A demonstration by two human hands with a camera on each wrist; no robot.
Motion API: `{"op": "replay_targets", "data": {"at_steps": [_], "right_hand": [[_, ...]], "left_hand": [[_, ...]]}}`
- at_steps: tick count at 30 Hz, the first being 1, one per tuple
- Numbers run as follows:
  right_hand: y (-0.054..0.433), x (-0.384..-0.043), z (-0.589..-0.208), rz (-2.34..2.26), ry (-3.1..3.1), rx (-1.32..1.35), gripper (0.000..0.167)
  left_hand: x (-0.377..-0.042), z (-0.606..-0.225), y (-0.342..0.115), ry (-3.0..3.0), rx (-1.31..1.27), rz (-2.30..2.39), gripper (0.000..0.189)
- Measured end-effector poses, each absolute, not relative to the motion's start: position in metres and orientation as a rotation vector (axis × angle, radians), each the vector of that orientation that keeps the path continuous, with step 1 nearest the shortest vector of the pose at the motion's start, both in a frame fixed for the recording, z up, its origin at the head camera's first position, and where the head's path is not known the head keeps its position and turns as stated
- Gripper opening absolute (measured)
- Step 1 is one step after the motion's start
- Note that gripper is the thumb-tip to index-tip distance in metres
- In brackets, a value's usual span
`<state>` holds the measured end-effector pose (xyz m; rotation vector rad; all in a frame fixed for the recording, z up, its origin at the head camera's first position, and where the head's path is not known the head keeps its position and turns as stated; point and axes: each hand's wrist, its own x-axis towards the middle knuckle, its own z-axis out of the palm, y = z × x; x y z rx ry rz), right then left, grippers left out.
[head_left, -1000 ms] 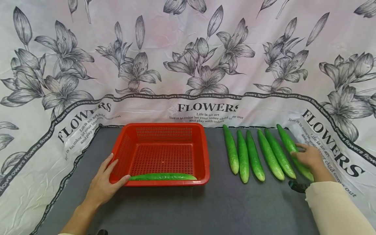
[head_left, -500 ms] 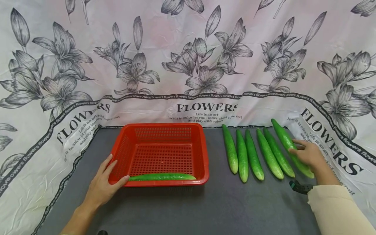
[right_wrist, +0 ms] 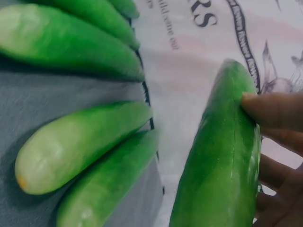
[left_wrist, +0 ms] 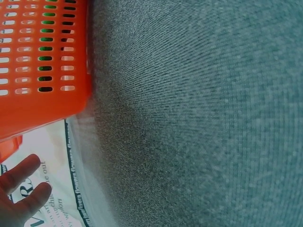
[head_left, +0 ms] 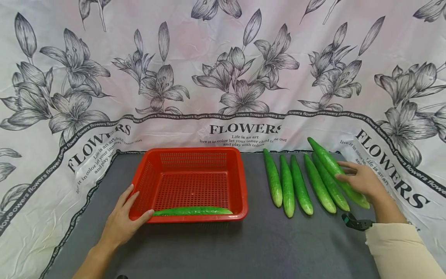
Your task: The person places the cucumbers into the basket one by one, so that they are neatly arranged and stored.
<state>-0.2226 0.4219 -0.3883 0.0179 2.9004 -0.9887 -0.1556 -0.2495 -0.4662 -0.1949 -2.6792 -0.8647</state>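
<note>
My right hand [head_left: 359,179] grips a green cucumber [head_left: 325,157] at its middle, thumb on the near side and fingers round the far side. The right wrist view shows this cucumber [right_wrist: 215,161] raised and tilted, its tip pointing up. In the head view it overlaps the rightmost cucumber of the row. My left hand [head_left: 120,219] rests at the front left corner of a red plastic basket [head_left: 244,186], fingers spread along the side and thumb at the front rim. One cucumber [head_left: 193,210] lies inside along the basket's front wall.
Several cucumbers [head_left: 288,190] lie side by side on the grey table [head_left: 223,248], right of the basket. A flower-printed cloth [head_left: 244,85] hangs behind and along both sides of the table. A dark strap piece [head_left: 357,223] sits at my right wrist.
My right hand has lifted the cucumber at the far right and carried it a little left, over the neighbouring one. The left hand and basket stay in place.
</note>
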Motion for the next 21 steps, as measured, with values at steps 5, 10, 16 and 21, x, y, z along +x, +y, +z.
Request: {"op": "replay_targets", "data": {"at_steps": [5,10,16,21], "right_hand": [[0.412,-0.222,-0.379,-1.035,2.847,-0.042,0.07],[0.401,-0.221,-0.371,-1.055,2.842,-0.14,0.066],[0.389,-0.219,-0.362,-1.076,2.844,-0.233,0.06],[0.378,-0.216,-0.355,-1.082,2.827,-0.276,0.059]], "left_hand": [[-0.156,-0.467,-0.25,-2.68,-0.198,-0.87,0.075],[-0.157,-0.467,-0.251,-2.683,-0.198,-0.876,0.076],[-0.156,-0.468,-0.251,-2.666,-0.206,-0.874,0.075],[-0.156,-0.469,-0.251,-2.664,-0.206,-0.875,0.075]]}}
